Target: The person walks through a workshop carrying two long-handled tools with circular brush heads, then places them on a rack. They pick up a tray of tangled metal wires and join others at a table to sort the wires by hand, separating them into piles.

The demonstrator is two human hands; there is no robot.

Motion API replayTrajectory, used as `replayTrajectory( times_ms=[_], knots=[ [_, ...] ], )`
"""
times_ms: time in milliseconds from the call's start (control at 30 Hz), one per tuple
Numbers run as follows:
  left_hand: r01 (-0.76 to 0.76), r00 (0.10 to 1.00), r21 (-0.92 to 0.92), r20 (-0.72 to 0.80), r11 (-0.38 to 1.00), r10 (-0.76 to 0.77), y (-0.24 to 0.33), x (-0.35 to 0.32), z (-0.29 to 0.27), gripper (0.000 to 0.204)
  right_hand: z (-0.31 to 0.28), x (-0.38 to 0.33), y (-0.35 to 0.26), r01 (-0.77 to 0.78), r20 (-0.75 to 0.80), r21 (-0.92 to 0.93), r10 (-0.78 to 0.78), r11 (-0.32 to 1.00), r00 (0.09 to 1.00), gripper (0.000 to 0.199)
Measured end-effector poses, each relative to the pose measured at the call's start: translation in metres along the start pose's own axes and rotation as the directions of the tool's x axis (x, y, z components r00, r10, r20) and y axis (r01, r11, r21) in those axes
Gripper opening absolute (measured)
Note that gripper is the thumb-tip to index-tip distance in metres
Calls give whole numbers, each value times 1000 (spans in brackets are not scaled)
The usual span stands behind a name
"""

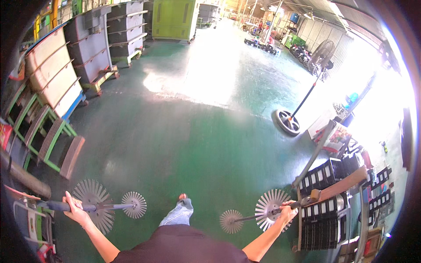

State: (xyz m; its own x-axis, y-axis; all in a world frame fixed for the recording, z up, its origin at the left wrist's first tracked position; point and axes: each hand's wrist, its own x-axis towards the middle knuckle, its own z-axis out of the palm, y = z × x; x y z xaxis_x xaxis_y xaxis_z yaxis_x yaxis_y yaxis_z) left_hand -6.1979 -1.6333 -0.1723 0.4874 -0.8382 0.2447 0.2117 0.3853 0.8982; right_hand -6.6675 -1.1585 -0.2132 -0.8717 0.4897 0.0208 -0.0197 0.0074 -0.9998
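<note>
My left hand (pixel 75 209) grips a metal shaft (pixel 112 206) that carries a large finned disc (pixel 93 205) near my fist and a smaller finned disc (pixel 133 204) at its far end. My right hand (pixel 287 212) holds a second, matching shaft (pixel 247 217) with a large finned disc (pixel 271 209) by the hand and a small one (pixel 231 221) at the tip. Both shafts point inward toward each other, apart, above the green floor. One of my legs (pixel 177 214) steps forward between them.
A rack of dark trays (pixel 322 206) with a metal frame stands at my right. Green racks (pixel 41 136) and stacked grey crates (pixel 94 46) line the left. A pedestal fan (pixel 302 103) stands ahead on the right. A machine (pixel 28 219) sits at lower left.
</note>
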Motion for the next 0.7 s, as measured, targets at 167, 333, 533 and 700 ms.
replayTrajectory(
  times_ms=[167,333,533,700],
  knots=[
    [-19,996,4,84,1000,19,-85,16,246,44,152,98,-3,120,158,75,-130,990,979,25],
    [-14,960,-47,279,999,26,-172,-2,496,43,277,176,10,-52,192,-89,68,995,979,26],
    [87,976,-30,204,996,-79,-284,-25,730,41,486,335,66,-51,228,-396,152,917,962,20],
    [-52,971,-101,229,994,74,-325,-8,887,39,702,475,106,21,393,-602,273,798,878,17]
  ],
)
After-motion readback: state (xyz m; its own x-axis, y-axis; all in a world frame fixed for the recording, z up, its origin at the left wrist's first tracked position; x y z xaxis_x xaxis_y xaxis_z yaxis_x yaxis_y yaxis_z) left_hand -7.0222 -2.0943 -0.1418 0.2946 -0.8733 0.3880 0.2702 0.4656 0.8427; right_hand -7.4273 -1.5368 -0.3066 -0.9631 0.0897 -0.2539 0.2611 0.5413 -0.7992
